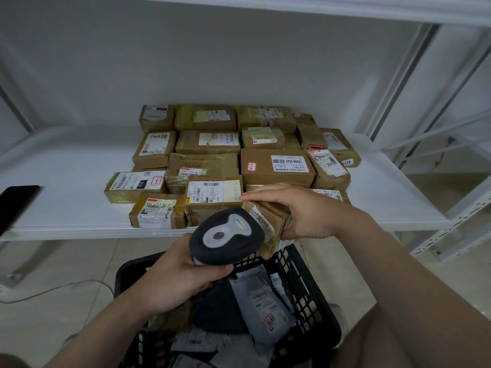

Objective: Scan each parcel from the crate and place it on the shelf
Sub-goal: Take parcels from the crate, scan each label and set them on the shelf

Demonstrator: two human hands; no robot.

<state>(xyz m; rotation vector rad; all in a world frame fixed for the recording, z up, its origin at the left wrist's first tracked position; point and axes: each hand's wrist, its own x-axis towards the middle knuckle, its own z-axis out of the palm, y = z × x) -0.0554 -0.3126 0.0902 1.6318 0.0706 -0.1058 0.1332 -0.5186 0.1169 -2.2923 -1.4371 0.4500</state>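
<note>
The small brown taped parcel [268, 224] was gripped in the right hand [300, 211], tilted, its barcode label facing the dark grey scanner [225, 235] just beside it. Below stood the black lattice crate [313, 296], holding grey mailer bags [263, 306]. Brown boxes [276, 166] lay flat in rows on the white shelf [66, 208].

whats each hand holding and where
The left hand grips the barcode scanner by its handle. The right hand holds a small brown parcel by its right end, fingers over the top.
</note>
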